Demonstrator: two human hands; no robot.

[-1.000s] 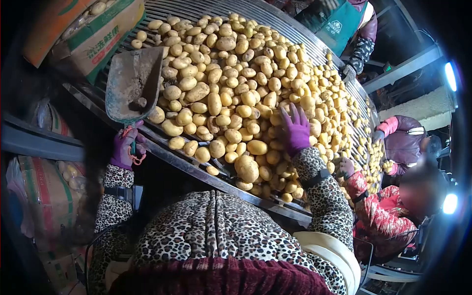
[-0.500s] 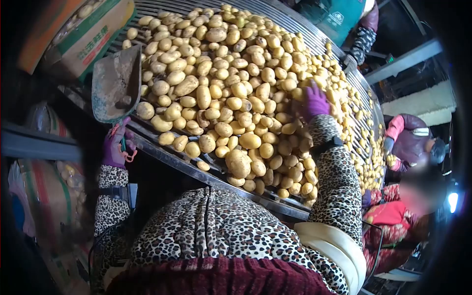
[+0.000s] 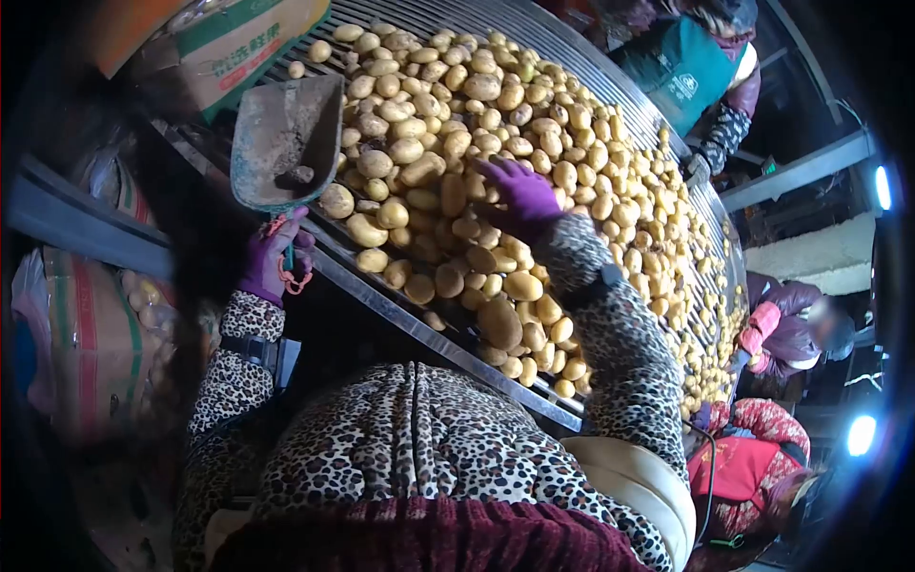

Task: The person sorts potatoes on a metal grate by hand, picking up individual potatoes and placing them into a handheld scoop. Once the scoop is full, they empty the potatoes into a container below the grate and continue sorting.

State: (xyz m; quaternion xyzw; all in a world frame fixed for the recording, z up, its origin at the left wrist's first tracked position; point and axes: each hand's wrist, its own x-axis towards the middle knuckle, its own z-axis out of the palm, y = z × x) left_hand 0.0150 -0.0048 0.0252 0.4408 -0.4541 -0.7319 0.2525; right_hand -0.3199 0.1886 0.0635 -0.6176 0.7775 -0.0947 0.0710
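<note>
A wide heap of potatoes [image 3: 581, 176] covers the slatted metal table [image 3: 481, 17] in front of me. My left hand [image 3: 276, 255], in a purple glove, is closed round the handle end of a worn metal scoop [image 3: 255, 143]. A clump of dirt or a small stone lies inside the scoop, whose mouth points away from me beside the heap's left side. An orange-red cord loop hangs by that hand. My right hand [image 3: 524, 195], also in a purple glove, reaches over the middle of the heap with fingers spread among the potatoes.
A printed cardboard box [image 3: 238, 52] stands at the far left of the table. The table's metal edge [image 3: 448, 357] runs before my body. Filled sacks [image 3: 95, 334] sit at lower left. Co-workers stand at the far side and right, one with a gloved hand [image 3: 698, 170] at the rim.
My right hand has swept left across the heap. The view has shifted, so the scoop and left hand appear farther right; the left hand keeps its hold.
</note>
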